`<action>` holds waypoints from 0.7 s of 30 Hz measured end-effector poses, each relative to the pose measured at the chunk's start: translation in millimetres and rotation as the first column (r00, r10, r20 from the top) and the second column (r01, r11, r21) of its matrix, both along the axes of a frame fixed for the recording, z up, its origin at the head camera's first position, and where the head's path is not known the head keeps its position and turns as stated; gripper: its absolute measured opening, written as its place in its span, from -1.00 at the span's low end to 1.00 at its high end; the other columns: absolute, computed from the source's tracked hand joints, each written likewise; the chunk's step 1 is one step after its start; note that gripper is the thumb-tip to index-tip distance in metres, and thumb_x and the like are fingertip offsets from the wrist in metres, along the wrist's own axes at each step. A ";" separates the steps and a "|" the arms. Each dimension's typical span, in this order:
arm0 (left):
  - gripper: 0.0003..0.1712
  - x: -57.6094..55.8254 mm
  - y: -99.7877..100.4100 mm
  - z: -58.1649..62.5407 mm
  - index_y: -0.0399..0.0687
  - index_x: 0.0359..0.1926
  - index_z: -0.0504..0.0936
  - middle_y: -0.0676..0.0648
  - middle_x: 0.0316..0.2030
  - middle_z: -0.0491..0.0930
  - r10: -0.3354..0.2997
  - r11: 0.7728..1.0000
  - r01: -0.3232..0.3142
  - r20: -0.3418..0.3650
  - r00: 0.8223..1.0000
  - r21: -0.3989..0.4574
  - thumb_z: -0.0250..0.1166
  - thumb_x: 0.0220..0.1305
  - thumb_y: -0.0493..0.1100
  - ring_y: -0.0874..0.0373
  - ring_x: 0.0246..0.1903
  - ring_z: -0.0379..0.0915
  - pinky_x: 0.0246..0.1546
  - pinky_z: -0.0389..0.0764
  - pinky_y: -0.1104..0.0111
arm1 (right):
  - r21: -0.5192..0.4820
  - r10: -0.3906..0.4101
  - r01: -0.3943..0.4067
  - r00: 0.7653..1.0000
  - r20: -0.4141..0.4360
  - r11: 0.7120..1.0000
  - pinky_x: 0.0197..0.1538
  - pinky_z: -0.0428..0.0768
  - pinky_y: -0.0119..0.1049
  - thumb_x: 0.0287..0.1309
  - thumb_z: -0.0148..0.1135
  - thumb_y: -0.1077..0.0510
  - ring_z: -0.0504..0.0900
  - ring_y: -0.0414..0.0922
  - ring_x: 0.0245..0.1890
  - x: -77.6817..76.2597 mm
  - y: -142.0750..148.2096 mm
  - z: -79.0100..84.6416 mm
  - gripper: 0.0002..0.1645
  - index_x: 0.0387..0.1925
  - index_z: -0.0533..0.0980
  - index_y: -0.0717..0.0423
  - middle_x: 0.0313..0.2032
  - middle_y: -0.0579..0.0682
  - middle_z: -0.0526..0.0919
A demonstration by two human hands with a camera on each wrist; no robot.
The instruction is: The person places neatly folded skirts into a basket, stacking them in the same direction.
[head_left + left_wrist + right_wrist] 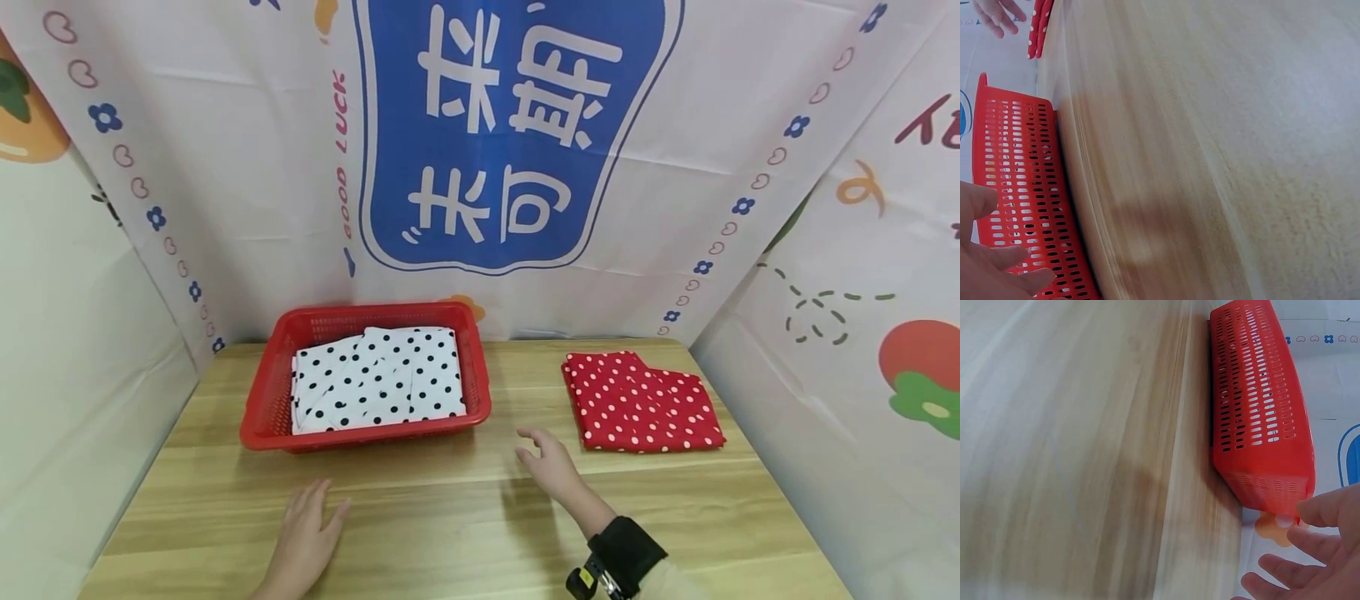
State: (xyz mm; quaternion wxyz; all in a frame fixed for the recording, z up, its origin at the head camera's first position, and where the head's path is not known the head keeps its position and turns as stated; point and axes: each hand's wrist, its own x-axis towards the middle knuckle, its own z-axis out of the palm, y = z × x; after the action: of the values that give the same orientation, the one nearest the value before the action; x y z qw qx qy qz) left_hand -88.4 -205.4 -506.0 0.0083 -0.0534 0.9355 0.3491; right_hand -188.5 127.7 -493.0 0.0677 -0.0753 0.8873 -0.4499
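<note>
On the table stands a red plastic basket (480, 400) with slotted sides. Folded inside it lies a white cloth with black dots (378, 379). To the right, a folded red cloth with white dots (641, 404) rests flat on the wood. My left hand (303, 529) hovers in front of the basket's near side, fingers relaxed and holding nothing. Between the basket and the red cloth is my right hand (553, 467), over the table with loosely spread fingers and nothing in them. In the right wrist view, those fingers (1291, 572) appear beside the basket's corner.
The wooden table (420, 533) is bordered at the back by a white printed curtain (262, 208) with a blue sign pattern. Printed fabric also hangs along the left and right sides. A black band with a small device (626, 554) is on the right wrist.
</note>
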 end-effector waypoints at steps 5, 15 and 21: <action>-0.38 -0.4 0.3 -2.2 -0.65 0.23 0.24 -0.65 0.23 0.16 -0.002 1.000 0.002 -0.014 1.000 0.004 0.10 0.45 -0.13 -0.57 0.26 -0.05 0.28 -0.03 -0.28 | 0.004 -0.010 0.009 1.000 0.012 1.000 0.20 0.39 0.18 0.32 0.12 0.27 0.39 0.31 0.19 5.0 3.8 -4.9 -0.60 0.13 0.46 0.40 0.15 0.34 0.48; -0.37 0.6 -2.3 -7.0 -0.62 0.26 0.21 -0.61 0.25 0.16 0.006 0.999 -0.009 0.071 0.997 0.037 0.05 0.48 -0.09 -0.53 0.29 -0.11 0.32 -0.10 -0.25 | 0.085 -0.042 0.051 0.994 -0.105 0.995 0.23 0.33 0.25 0.29 0.13 0.31 0.33 0.38 0.22 10.7 23.9 -11.7 -0.61 0.11 0.46 0.44 0.16 0.46 0.41; -0.37 1.8 -3.7 -7.5 -0.61 0.27 0.20 -0.61 0.26 0.13 0.016 0.999 -0.021 0.098 0.995 0.049 0.06 0.46 -0.11 -0.52 0.30 -0.12 0.31 -0.09 -0.26 | 0.231 -0.121 0.156 0.979 -0.162 0.960 0.28 0.18 0.33 0.29 0.14 0.27 0.10 0.44 0.32 -2.6 56.7 -10.6 -0.50 0.20 0.39 0.45 0.30 0.51 0.21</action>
State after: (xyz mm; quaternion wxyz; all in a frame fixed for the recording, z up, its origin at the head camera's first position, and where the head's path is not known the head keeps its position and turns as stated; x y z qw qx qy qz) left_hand -86.6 -209.1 -513.4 0.0520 -0.0788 0.9244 0.3695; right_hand -191.1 184.4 -503.6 -0.0204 -0.0366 0.9413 -0.3349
